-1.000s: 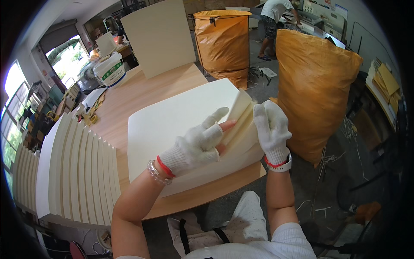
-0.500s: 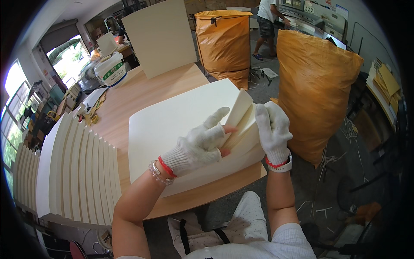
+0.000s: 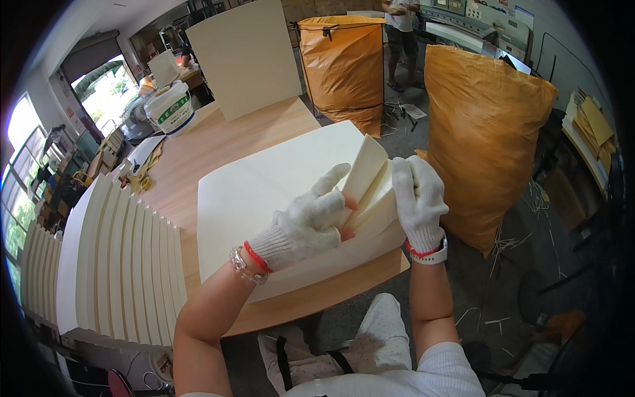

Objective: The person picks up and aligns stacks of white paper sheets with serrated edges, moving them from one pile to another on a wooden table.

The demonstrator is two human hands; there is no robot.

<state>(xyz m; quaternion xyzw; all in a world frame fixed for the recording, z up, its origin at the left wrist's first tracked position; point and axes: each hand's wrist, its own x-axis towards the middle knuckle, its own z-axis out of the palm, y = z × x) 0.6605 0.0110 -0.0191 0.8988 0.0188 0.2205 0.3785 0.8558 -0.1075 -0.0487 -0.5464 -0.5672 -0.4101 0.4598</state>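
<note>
A stack of large white paper sheets (image 3: 264,178) lies on the wooden table in front of me, its right side bent up and fanned apart. My right hand (image 3: 420,195), in a white knitted glove, is closed on the raised edge of the sheets. Against the fanned part rests my left hand (image 3: 307,215), gloved too, with thumb and fingers spread. Two bare fingertips stick out of this glove and touch the bent sheets. How many sheets lie between them cannot be made out.
Stepped piles of thick white sheets (image 3: 126,264) stand left of the table (image 3: 178,152). A tall cream board (image 3: 248,59) rises at the back, near a white bucket (image 3: 170,109). Two big orange sacks (image 3: 486,145) (image 3: 344,73) stand beyond the table. A person (image 3: 400,40) is behind.
The person in the background has turned and drawn their hands in front of the body. My hands and the bent sheets have barely shifted.
</note>
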